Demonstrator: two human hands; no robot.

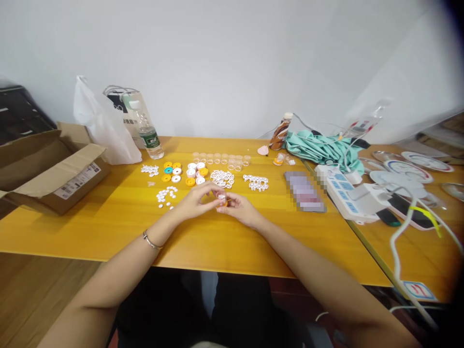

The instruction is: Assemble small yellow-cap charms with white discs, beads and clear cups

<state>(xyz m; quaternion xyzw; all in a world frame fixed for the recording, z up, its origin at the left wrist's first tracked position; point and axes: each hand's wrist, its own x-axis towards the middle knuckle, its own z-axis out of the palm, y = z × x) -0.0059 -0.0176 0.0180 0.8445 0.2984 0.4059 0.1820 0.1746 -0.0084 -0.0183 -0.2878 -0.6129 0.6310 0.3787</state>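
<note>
My left hand [198, 201] and my right hand [239, 209] meet above the table, fingers curled around a small plastic piece [222, 197]. It looks white or clear on top and orange below; the fingers cover much of it. Just beyond lies a pile of white openwork plastic parts [223, 178], with more white linked parts [256, 182] to its right. Orange, white and blue round caps [176, 172] stand in groups behind my left hand. Small white discs [166, 195] are scattered nearer to me. Several clear cups [217, 158] form rows farther back.
An open cardboard box [68, 179], a white plastic bag [103, 130] and a water bottle [151, 140] stand at left. Rightward are a brown drink bottle [281, 131], green cloth [319, 149], a blurred-out phone [305, 192] and a power strip [342, 193] with cables.
</note>
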